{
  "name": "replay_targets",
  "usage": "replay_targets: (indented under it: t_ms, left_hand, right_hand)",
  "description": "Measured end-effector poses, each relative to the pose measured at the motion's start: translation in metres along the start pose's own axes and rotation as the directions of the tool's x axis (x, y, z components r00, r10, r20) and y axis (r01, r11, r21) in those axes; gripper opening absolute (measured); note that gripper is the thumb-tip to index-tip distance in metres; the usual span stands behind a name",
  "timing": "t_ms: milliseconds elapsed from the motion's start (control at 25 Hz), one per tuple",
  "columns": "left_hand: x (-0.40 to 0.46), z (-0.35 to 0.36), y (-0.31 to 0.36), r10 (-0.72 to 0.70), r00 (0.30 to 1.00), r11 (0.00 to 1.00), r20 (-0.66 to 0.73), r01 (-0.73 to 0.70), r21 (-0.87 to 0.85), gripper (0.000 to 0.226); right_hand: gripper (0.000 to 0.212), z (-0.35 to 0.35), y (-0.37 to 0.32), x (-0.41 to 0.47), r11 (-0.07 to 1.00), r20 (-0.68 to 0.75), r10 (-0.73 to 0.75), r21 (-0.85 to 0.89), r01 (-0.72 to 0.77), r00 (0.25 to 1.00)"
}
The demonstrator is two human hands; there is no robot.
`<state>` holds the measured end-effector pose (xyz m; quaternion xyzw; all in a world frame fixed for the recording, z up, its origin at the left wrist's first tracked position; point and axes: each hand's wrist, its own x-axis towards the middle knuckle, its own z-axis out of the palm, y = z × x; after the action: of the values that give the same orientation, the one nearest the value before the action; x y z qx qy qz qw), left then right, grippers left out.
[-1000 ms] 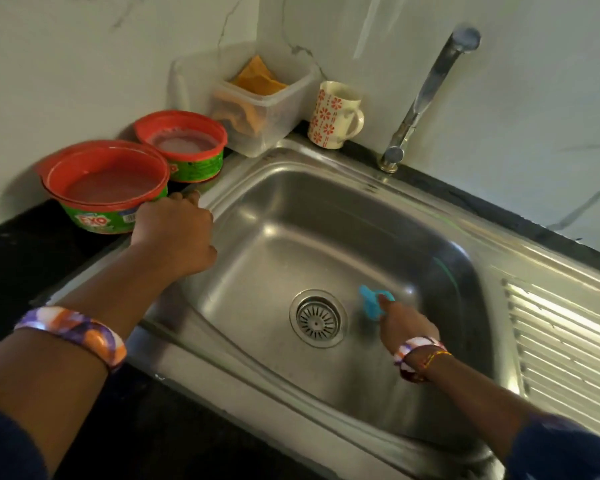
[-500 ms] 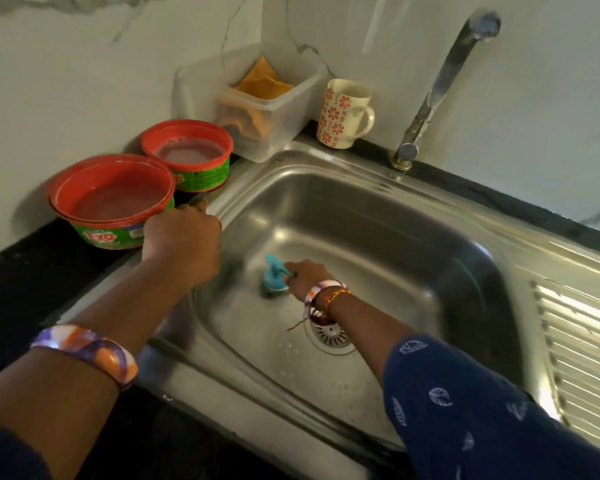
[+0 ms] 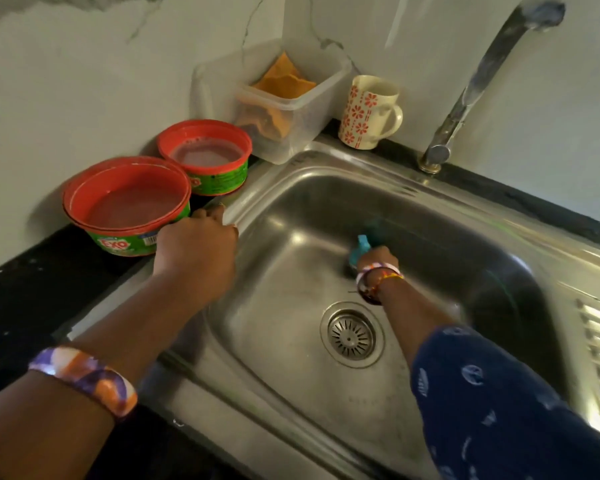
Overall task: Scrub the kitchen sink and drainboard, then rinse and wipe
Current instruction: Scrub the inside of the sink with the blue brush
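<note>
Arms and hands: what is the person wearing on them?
The left hand has a wide bangle swirled purple, orange and white on its arm. The right hand has thin bangles and an orange thread at the wrist, plus a dark blue sleeve with small pale prints.
</note>
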<state>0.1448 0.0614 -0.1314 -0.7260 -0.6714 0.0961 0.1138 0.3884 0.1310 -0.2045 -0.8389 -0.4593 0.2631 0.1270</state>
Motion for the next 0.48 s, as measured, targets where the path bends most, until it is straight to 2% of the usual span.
replay_targets:
  t_ms: [120,160,200,280,360,400,480]
  left_hand:
    - [0.001,0.000,0.002,0.004,1.000,1.000,-0.018,-0.004,0.023,0.041]
    - [0.000,-0.001,0.002,0.005,1.000,1.000,-0.014,-0.005,0.025,0.042]
    - [-0.001,-0.003,0.002,0.008,1.000,1.000,-0.009,-0.008,0.021,0.042]
    - [-0.003,-0.007,0.003,0.004,1.000,1.000,0.000,-0.004,0.013,0.043]
    - [-0.003,-0.008,0.003,0.004,1.000,1.000,0.000,-0.004,0.003,0.042]
    - [-0.003,-0.008,0.002,0.000,1.000,1.000,0.000,0.000,-0.010,0.042]
    - [-0.002,-0.006,0.003,-0.001,1.000,0.999,0.003,0.001,-0.032,0.042]
  right_hand:
    - [0.036,0.046,-0.064,-0.014,0.947,0.162,-0.317,0.000,0.321,0.934]
    - [0.036,0.047,-0.067,-0.016,0.925,0.183,-0.365,-0.042,0.378,0.913]
    - [0.036,0.039,-0.057,-0.012,0.923,0.172,-0.352,-0.098,0.371,0.920]
    - [0.039,0.004,-0.012,-0.002,0.943,0.068,-0.205,-0.255,0.215,0.976]
    - [0.039,-0.038,0.044,-0.002,0.922,-0.049,-0.030,-0.386,0.009,0.998]
    - [0.039,-0.055,0.067,-0.006,0.911,-0.070,0.041,-0.406,-0.066,0.997]
    - [0.039,-0.069,0.086,-0.011,0.929,-0.103,0.139,-0.331,-0.166,0.985]
